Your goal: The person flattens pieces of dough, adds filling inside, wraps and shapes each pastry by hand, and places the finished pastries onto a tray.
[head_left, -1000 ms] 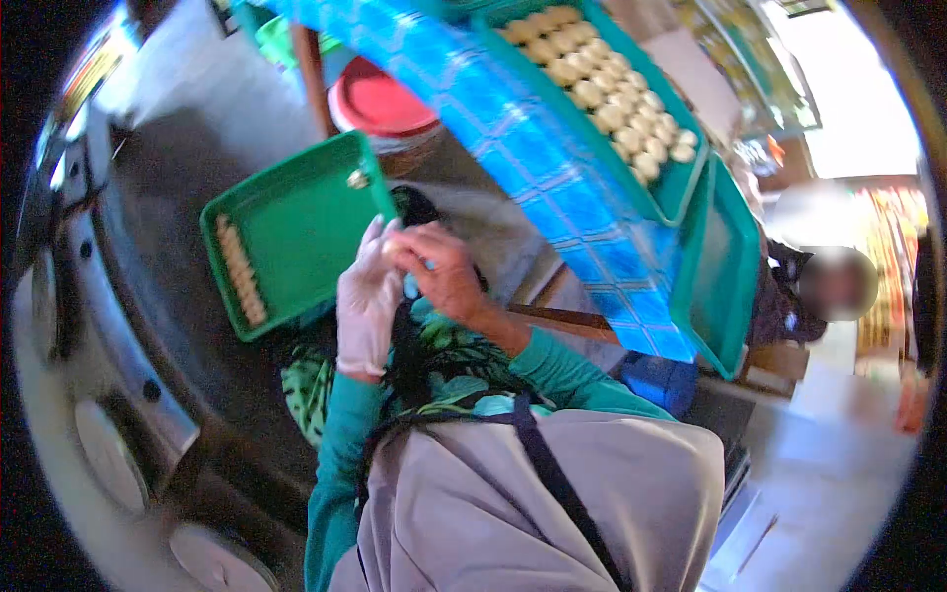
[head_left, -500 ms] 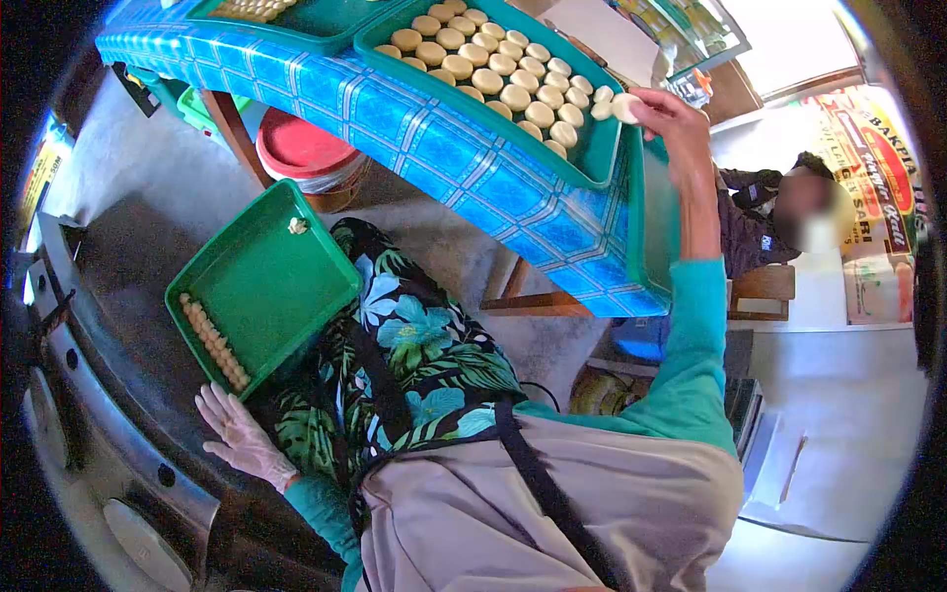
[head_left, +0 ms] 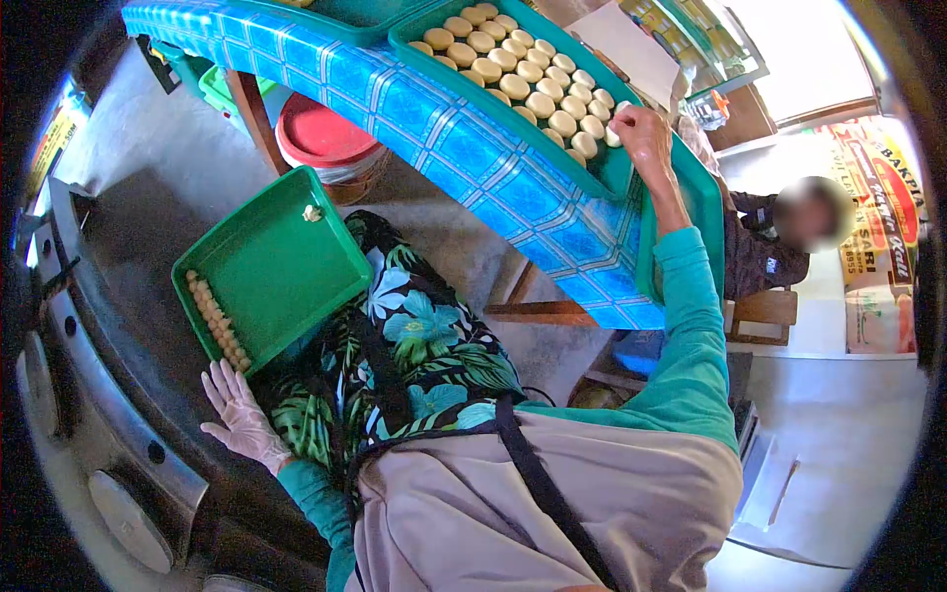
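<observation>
My right hand is over the near right part of a teal tray, its fingers pinched on a pale, flattened dough round at the end of the rows. The fingers hide part of that round. Rows of similar dough rounds fill much of the tray. On my lap tilts a green tray with small dough balls lined along one side and a small pale lump near the opposite corner. My left hand, in a clear glove, is open with spread fingers beside this tray's lower corner.
A blue checked cloth covers the table. Another teal tray sits at its right end, near a seated person. Under the table stands a red-lidded bucket. A dark metal counter runs along my left.
My right hand has brought the dough round down to the end of the rows in the teal tray. The left hand stays open by the lap tray. The view has shifted slightly.
</observation>
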Demonstrator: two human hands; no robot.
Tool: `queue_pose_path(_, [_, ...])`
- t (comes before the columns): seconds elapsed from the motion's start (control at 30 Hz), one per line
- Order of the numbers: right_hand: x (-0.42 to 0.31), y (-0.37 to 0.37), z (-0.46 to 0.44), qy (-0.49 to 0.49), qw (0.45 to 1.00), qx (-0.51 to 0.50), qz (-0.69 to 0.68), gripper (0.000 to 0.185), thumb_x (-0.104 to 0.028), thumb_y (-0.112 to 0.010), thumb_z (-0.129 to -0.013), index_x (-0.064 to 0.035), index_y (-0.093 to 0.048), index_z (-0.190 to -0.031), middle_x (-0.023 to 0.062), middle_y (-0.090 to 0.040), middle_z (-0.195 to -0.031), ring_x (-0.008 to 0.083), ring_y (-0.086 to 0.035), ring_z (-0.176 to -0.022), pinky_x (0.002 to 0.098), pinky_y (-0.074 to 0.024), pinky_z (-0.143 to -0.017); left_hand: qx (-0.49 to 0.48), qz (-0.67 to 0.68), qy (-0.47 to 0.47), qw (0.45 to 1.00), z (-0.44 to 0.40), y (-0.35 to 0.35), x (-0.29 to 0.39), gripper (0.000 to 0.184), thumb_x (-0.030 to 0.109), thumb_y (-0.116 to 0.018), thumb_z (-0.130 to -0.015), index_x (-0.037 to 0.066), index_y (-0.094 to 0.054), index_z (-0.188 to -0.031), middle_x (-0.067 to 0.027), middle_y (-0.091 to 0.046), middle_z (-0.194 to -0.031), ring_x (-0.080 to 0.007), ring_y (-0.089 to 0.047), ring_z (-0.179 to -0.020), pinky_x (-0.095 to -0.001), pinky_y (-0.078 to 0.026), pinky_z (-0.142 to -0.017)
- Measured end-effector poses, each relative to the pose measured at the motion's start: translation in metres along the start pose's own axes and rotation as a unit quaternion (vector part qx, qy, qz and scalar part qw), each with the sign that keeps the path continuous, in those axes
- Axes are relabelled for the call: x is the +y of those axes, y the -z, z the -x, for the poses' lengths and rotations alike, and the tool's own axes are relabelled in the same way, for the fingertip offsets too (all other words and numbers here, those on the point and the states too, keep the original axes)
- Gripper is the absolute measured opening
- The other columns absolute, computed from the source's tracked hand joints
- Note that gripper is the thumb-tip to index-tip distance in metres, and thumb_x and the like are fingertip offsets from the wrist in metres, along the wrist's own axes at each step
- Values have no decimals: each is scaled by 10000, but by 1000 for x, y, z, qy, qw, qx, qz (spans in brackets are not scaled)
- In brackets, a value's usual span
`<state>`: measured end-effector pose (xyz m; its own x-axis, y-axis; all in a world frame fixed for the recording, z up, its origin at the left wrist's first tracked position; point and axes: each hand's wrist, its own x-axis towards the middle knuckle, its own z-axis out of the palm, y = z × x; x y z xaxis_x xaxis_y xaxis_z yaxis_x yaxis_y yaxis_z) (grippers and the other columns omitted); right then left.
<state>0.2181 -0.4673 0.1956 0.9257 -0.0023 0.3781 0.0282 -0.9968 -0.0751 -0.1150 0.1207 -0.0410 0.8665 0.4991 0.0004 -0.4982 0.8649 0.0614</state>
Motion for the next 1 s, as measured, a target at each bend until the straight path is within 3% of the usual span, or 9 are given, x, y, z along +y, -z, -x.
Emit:
queue_pose_path(0.23, [20, 0, 0, 21, 982, 9, 188, 234, -322, -633, -824, -116, -742, -813, 167, -695, -888, 345, -671, -787, 451, -521, -696, 11, 16, -4, 1000, -1, 2, 1, 872, 313, -611, -920, -30, -70, -1511, -262, 6, -1575, -412, -19, -1464, -574, -48, -1181])
queue_pose_path(0.3, [62, 23, -16, 12, 998, -57, -37, 281, -297, -649, -864, -72, -733, -1011, 77, -717, -955, 204, -656, -927, 341, -504, -829, 17, 14, 2, 1000, -2, 4, 4, 842, 407, -535, -945, -21, -85, -1514, -244, 19, -1581, -400, 8, -1469, -558, -18, -1183])
queue_pose_path(0.5, [56, 67, -4, 9, 996, 18, -82, 282, -260, -637, -883, -55, -699, -1066, 108, -680, -1034, 217, -647, -952, 339, -507, -851, 56, 36, -29, 997, -2, 4, 9, 832, 526, -469, -947, -1, -161, -1512, -247, -39, -1581, -415, -29, -1465, -570, -38, -1181])
queue_pose_path(0.7, [-66, 110, 45, 130, 946, 66, -288, 290, -222, -624, -903, -37, -665, -1122, 140, -644, -1113, 231, -637, -978, 337, -509, -873, 54, 19, -53, 997, -1, 2, 7, 780, 487, -519, -937, 45, -230, -1511, -270, -92, -1569, -413, -72, -1464, -573, -91, -1181])
queue_pose_path(0.8, [-166, 57, 80, 259, 853, -162, -423, 297, -204, -618, -913, -28, -648, -1149, 155, -625, -1152, 237, -633, -990, 337, -511, -884, 68, -2, -67, 995, -2, 10, 7, 791, 490, -560, -914, 48, -266, -1501, -275, -140, -1560, -425, -109, -1457, -578, -114, -1175])
queue_pose_path(0.87, [-287, 14, 113, 355, 806, -315, -353, 220, -104, -649, -888, -16, -692, -1085, 104, -667, -1122, 190, -634, -987, 305, -506, -865, 75, 6, -59, 995, -3, 6, 7, 803, 492, -581, -902, 41, -280, -1494, -288, -182, -1545, -439, -145, -1446, -588, -143, -1165])
queue_pose_path(0.93, [-349, -99, 128, 172, 744, -480, -432, 281, -184, -698, -863, -23, -699, -1094, 103, -692, -1094, 180, -651, -943, 301, -504, -820, 75, 4, -55, 996, -4, 9, 9, 803, 491, -582, -903, 39, -278, -1494, -298, -186, -1539, -449, -157, -1440, -594, -166, -1157])
queue_pose_path(0.97, [-364, -164, 133, 146, 764, -478, -408, 256, -157, -690, -839, -18, -700, -1053, 135, -694, -1022, 233, -659, -913, 338, -512, -792, 79, 10, -57, 995, -2, 8, 9, 803, 491, -582, -903, 39, -278, -1494, -298, -186, -1539, -449, -157, -1440, -594, -166, -1157])
queue_pose_path(1.0, [-363, -213, 135, 261, 819, -350, -373, 240, -124, -674, -818, -17, -698, -1032, 147, -686, -982, 266, -653, -896, 368, -514, -782, 94, -13, -66, 993, 4, 6, 8, 805, 507, -565, -910, 24, -281, -1488, -309, -217, -1523, -456, -196, -1424, -596, -203, -1145])
